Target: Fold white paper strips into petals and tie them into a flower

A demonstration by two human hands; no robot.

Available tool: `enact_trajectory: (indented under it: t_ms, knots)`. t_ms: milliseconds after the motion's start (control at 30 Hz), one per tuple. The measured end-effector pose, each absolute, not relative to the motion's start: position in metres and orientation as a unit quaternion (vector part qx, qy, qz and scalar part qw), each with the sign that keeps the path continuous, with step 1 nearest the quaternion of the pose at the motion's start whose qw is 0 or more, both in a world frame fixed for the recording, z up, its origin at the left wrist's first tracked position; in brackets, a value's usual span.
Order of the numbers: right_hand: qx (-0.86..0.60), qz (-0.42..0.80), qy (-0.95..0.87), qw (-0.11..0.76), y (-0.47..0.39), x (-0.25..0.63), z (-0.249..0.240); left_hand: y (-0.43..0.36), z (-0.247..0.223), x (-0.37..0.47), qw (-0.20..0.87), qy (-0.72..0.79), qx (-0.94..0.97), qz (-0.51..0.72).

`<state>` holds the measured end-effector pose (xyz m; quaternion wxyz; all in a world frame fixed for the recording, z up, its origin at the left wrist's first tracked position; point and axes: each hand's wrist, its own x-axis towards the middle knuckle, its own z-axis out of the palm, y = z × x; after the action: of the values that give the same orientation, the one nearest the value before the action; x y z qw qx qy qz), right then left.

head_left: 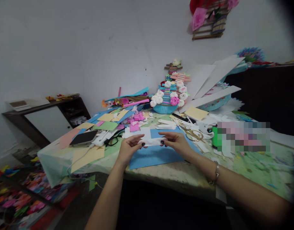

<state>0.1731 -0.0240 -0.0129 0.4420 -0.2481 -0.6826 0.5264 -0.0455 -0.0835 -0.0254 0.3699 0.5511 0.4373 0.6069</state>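
Observation:
Between my two hands a strip of white paper point(153, 141) is held up by its ends, a little above a blue sheet point(158, 155) at the table's front edge. My left hand point(131, 147) pinches the left end between thumb and fingers. The right end is pinched by my right hand point(173, 142), whose wrist wears a bracelet point(217, 172). Just beyond lie a white sheet point(137, 131) and a small stack of folded white strips point(166, 124). Scissors point(194, 136) with gold handles rest to the right of my right hand.
Left of my hands are a dark phone point(83, 137), a white charger cable point(82, 156) and coloured paper sheets point(107, 126). At the back stands a flower-decorated blue paper craft point(164, 108). A green object point(216, 137), partly blurred out, stands at right. Paper scraps cover much of the table.

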Motion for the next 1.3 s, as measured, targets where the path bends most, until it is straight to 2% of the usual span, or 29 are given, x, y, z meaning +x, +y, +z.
enact_trajectory:
  t_ms: [567,867,1300]
  knots:
    - [-0.259,0.526,-0.698,0.411,-0.025,0.174,-0.010,-0.085,-0.019,-0.039,0.400,0.457,0.538,0.585]
    - [-0.213,0.595,-0.680,0.372,-0.023,0.178,-0.010,-0.088,-0.019,-0.042,0.434,0.408,0.533,0.601]
    - [-0.146,0.668,-0.619,0.387,-0.020,0.180,-0.019,-0.096,-0.017,-0.046,0.471,0.343,0.525,0.620]
